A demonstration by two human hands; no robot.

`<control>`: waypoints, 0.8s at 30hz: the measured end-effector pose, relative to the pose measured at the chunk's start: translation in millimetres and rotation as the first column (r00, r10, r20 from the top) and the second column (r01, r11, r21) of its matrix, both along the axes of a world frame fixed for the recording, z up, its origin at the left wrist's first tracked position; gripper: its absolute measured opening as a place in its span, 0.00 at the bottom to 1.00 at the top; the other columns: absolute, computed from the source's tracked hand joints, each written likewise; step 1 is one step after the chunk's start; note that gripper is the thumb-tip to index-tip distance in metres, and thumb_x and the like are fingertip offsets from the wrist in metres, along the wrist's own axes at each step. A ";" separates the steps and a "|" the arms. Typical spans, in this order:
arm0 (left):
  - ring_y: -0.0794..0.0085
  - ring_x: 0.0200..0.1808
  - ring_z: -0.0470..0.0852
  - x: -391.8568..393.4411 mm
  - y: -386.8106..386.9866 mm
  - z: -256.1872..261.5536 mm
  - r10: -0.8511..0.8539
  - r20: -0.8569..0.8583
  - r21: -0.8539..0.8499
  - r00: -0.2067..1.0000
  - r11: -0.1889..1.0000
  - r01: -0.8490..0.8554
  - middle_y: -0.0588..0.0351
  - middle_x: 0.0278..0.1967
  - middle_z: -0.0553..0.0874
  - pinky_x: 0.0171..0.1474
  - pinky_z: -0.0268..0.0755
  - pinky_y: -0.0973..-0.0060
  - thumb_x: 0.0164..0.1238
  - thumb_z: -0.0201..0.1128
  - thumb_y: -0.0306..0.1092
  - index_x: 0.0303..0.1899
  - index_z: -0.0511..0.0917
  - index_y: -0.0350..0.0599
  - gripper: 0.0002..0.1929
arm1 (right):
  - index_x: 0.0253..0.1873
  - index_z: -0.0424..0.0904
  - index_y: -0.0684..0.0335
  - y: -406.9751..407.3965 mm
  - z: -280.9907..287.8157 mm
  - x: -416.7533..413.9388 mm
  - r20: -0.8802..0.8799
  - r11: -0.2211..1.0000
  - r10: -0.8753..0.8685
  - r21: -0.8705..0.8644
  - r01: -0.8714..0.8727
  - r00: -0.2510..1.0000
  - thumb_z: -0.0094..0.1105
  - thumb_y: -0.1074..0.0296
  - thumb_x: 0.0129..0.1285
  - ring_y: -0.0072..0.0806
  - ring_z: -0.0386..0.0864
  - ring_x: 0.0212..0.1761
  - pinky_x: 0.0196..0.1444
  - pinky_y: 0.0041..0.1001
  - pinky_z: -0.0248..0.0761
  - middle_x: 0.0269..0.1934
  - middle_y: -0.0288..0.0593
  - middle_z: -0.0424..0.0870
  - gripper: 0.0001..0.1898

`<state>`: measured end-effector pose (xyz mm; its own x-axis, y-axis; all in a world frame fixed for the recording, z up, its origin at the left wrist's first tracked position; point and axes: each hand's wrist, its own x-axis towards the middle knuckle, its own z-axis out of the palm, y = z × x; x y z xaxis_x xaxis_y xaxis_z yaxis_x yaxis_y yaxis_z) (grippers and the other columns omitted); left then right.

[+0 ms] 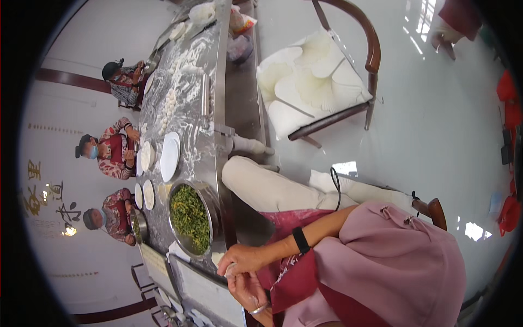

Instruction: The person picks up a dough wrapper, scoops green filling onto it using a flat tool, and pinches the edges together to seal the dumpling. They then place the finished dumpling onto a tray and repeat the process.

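My right hand (242,259), with a black band on its wrist, and my left hand (246,289), with a silver bangle, meet near the table edge. Between their fingertips they pinch a small, pale folded piece of dough (231,269), probably a dumpling; the fingers hide most of it. Just past my right hand lies another pale dough piece (216,258), partly covered. A large steel bowl (211,220) of chopped green and yellow filling (188,218) stands on the table beside my hands. A shallow rectangular tray (208,288) lies in front of my left hand.
Across the floured steel table (192,135) sit several people (116,149) in masks and aprons. White plates (170,157), a bowl of white contents (147,156), small dough lumps (166,112) and a metal cylinder (205,94) lie there. A cushioned wooden chair (314,81) stands to my right.
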<state>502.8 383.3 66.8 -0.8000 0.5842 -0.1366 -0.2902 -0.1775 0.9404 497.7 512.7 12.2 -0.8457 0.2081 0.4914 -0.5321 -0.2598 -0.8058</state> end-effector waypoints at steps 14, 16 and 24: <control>0.70 0.53 0.77 25.0 -3.6 18.9 0.180 0.090 0.126 0.980 0.974 -0.190 0.53 0.50 0.78 0.65 0.67 0.69 0.65 0.56 0.25 0.61 0.69 0.33 0.22 | 0.51 0.82 0.65 3.8 6.4 16.9 -0.135 0.964 0.055 0.264 -0.017 0.989 0.60 0.72 0.64 0.44 0.71 0.66 0.66 0.39 0.65 0.56 0.46 0.82 0.12; 0.69 0.54 0.76 30.7 -5.4 20.9 0.201 0.222 0.288 0.954 0.922 -0.261 0.54 0.51 0.79 0.65 0.66 0.68 0.72 0.54 0.30 0.59 0.71 0.36 0.17 | 0.51 0.82 0.65 -1.3 5.3 14.8 -0.166 0.958 0.112 0.281 -0.062 0.980 0.58 0.70 0.66 0.45 0.70 0.68 0.67 0.40 0.64 0.56 0.46 0.82 0.11; 0.58 0.62 0.73 15.9 -21.2 17.6 0.239 0.233 0.387 0.943 0.867 -0.315 0.44 0.61 0.73 0.67 0.63 0.60 0.79 0.43 0.51 0.64 0.66 0.30 0.29 | 0.61 0.74 0.63 -8.1 22.2 3.8 -0.173 0.880 0.012 0.470 0.071 0.985 0.67 0.64 0.55 0.51 0.66 0.70 0.68 0.40 0.63 0.66 0.51 0.72 0.28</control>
<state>518.7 362.0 84.4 -0.9234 0.3750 -0.0824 -0.3206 -0.6350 0.7029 501.5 504.6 34.4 -0.7406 -0.0608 0.6692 -0.6697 0.1478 -0.7277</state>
